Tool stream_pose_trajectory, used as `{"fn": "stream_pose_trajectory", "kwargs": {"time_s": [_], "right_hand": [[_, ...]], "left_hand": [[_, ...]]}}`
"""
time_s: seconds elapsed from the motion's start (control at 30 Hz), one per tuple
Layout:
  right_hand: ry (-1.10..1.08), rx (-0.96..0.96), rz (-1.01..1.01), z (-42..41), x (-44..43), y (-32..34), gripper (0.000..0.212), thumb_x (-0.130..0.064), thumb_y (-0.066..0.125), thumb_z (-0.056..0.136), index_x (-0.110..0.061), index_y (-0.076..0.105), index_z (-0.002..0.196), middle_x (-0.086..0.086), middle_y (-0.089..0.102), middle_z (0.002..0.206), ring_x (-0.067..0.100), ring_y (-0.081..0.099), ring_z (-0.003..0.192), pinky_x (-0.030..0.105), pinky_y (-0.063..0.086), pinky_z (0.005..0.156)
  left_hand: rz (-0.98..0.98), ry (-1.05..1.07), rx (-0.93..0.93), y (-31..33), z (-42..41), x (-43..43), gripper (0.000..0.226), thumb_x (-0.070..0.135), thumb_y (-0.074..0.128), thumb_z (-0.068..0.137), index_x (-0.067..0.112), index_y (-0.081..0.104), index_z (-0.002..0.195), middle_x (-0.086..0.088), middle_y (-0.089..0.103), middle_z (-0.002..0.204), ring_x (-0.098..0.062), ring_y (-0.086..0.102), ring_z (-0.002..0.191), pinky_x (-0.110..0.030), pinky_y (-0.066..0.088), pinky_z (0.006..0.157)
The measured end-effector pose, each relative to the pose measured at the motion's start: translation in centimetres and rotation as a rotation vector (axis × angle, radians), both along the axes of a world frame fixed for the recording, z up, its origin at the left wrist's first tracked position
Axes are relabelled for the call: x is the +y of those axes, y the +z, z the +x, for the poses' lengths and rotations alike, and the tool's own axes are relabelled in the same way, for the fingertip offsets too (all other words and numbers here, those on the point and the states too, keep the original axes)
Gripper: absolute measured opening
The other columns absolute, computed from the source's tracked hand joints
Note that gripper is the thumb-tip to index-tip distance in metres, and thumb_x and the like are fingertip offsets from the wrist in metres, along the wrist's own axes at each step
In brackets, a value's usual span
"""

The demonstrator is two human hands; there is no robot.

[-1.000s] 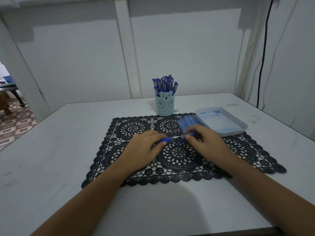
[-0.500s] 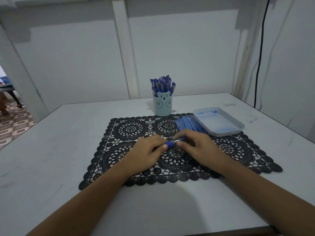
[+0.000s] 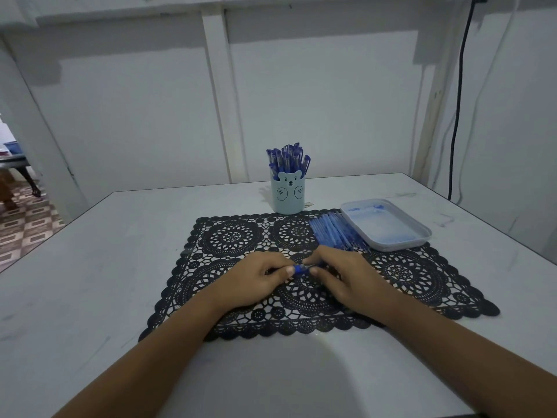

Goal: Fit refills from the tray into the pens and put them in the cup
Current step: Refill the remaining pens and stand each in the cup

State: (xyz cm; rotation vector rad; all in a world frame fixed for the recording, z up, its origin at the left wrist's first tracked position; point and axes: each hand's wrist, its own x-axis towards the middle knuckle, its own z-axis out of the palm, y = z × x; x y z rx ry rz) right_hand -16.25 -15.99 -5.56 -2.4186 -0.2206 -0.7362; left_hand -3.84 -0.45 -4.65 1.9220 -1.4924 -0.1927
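Both hands meet over the middle of the black lace mat (image 3: pixel 235 236). My left hand (image 3: pixel 256 282) and my right hand (image 3: pixel 343 276) pinch the two ends of one blue pen (image 3: pixel 300 269); only a short blue stretch shows between the fingertips. A pile of blue pens or refills (image 3: pixel 334 230) lies on the mat just beyond my right hand, against the pale tray (image 3: pixel 422 236). The light-blue bear cup (image 3: pixel 287 194) stands behind the mat, full of several blue pens.
The white table (image 3: pixel 90 282) ends in a left edge with tiled floor beyond. White walls close the back and right, where a black cable (image 3: pixel 458 101) hangs. The tray's inside shows only blue smudges.
My hands have closed toward each other along the pen, so less of it shows between them. They also sit slightly nearer to me on the mat.
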Motion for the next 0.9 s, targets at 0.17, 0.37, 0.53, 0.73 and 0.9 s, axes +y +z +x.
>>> {"fn": "stream_pose_trajectory", "kwargs": {"time_s": [0.17,0.37,0.53,0.73,0.9], "right_hand": [[-0.096,0.018,0.129,0.8,0.1,0.5,0.017,-0.016,0.056,0.09,-0.025,0.048,0.102,0.002,0.064,0.085,0.002,0.053,0.066,0.012,0.041,0.06],[-0.125,0.019,0.243,0.7,0.2,0.8,0.019,-0.02,0.057,0.089,-0.023,0.047,0.105,-0.002,0.062,0.087,0.0,0.055,0.072,0.011,0.042,0.065],[-0.374,-0.032,-0.178,1.2,-2.7,0.0,0.039,-0.029,0.043,0.091,-0.007,0.056,0.12,0.006,0.061,0.113,0.019,0.055,0.105,0.028,0.042,0.092],[-0.391,0.46,-0.318,2.2,-3.9,-1.2,0.053,-0.037,0.032,0.099,-0.013,0.024,0.146,0.004,0.015,0.154,0.017,0.009,0.142,0.035,0.011,0.116],[-0.388,0.467,-0.311,2.3,-3.8,-1.1,0.052,-0.037,0.029,0.099,-0.015,0.024,0.146,0.002,0.014,0.155,0.014,0.01,0.142,0.035,0.009,0.117]], "left_hand": [[-0.072,0.15,-0.38,0.2,0.3,-0.2,0.041,0.049,0.037,0.087,0.031,0.06,0.116,0.012,0.066,0.085,0.0,0.055,0.07,-0.025,0.044,0.072],[-0.124,0.249,-0.705,0.1,0.1,-0.2,0.034,0.041,0.037,0.089,0.025,0.065,0.097,0.009,0.064,0.087,-0.012,0.06,0.074,-0.034,0.047,0.065],[-0.244,0.364,-0.58,0.9,0.5,-0.2,0.025,0.032,0.049,0.089,0.019,0.067,0.102,0.005,0.061,0.089,-0.011,0.055,0.075,-0.024,0.045,0.064],[-0.393,0.511,-0.219,6.4,1.9,-2.3,0.018,0.02,0.055,0.09,0.012,0.058,0.106,0.006,0.059,0.091,-0.008,0.057,0.078,-0.018,0.048,0.069],[-0.568,0.582,-0.015,12.4,6.7,-6.5,0.018,0.018,0.055,0.089,0.01,0.055,0.105,-0.001,0.06,0.093,-0.016,0.061,0.086,-0.03,0.051,0.081]]}}
